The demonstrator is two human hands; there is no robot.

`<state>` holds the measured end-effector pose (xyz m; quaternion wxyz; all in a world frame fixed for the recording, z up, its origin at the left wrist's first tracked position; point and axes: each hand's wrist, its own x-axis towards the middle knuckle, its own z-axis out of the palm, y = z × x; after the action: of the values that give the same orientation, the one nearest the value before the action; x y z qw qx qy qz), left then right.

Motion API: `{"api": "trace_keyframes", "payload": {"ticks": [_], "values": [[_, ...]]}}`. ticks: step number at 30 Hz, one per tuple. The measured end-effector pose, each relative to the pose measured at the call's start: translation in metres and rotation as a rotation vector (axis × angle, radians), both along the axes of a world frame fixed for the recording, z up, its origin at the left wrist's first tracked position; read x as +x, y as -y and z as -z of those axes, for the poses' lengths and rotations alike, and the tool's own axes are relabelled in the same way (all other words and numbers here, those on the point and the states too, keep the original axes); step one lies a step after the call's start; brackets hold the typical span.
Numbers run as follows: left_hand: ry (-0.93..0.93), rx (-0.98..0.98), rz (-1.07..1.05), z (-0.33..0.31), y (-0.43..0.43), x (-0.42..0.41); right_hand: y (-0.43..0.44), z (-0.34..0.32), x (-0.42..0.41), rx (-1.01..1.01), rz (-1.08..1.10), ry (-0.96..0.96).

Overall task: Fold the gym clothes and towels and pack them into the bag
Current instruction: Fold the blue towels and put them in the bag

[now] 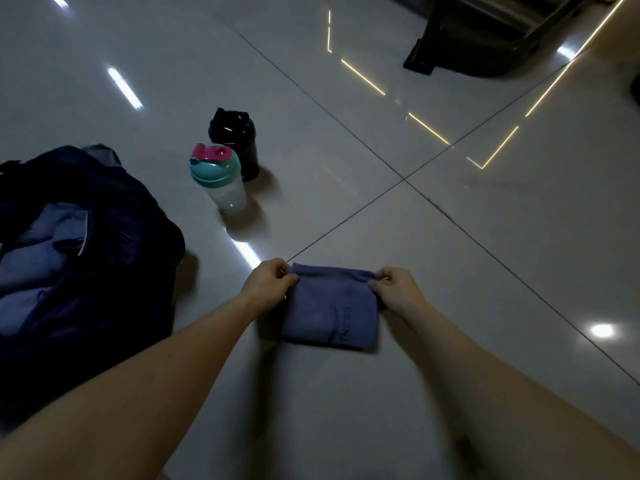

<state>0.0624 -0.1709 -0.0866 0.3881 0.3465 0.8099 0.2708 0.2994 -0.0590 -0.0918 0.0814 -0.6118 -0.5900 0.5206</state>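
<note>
A small blue-purple towel (329, 308) lies folded into a near square on the tiled floor in front of me. My left hand (272, 282) pinches its far left corner. My right hand (398, 289) pinches its far right corner. Both hands hold the far edge just above the floor. To the left sits a dark navy bag (114, 216), open at the top, with several blue folded clothes (31, 265) inside it.
Two shaker bottles stand beyond the bag: a clear bottle (221, 181) with a teal and pink lid, and a black bottle (237, 143) behind it. A dark piece of furniture (485, 39) stands at the far right. Glossy grey tiles cover the floor.
</note>
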Motion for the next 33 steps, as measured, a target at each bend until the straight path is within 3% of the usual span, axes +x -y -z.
{"api": "trace_keyframes", "payload": {"ticks": [6,9,12,14,15,18,23,29,33], "values": [[-0.169,-0.094,0.017,0.013,-0.006,0.002,-0.004,0.008,-0.004,0.088,-0.093,0.234],[-0.415,-0.117,-0.010,0.006,-0.006,0.016,-0.004,-0.004,-0.007,0.178,-0.200,0.433],[-0.684,0.171,0.181,0.006,-0.001,0.034,0.006,-0.012,-0.012,0.561,-0.292,0.441],[-0.713,0.290,0.365,0.015,0.005,0.044,0.023,-0.006,-0.016,0.796,-0.469,0.364],[-0.725,0.277,0.438,0.022,0.009,0.047,0.032,0.000,-0.016,0.815,-0.589,0.353],[-0.764,0.115,0.580,0.040,0.020,0.046,0.051,0.025,-0.008,0.717,-0.863,0.481],[-0.754,0.041,0.608,0.050,0.011,0.039,0.047,0.037,0.002,0.678,-0.888,0.529],[-0.735,0.068,0.665,0.032,0.000,0.029,0.003,0.009,-0.015,0.570,-0.905,0.435],[-0.690,-0.054,0.779,0.005,-0.026,0.018,-0.020,-0.008,-0.037,0.372,-0.916,0.566]]}}
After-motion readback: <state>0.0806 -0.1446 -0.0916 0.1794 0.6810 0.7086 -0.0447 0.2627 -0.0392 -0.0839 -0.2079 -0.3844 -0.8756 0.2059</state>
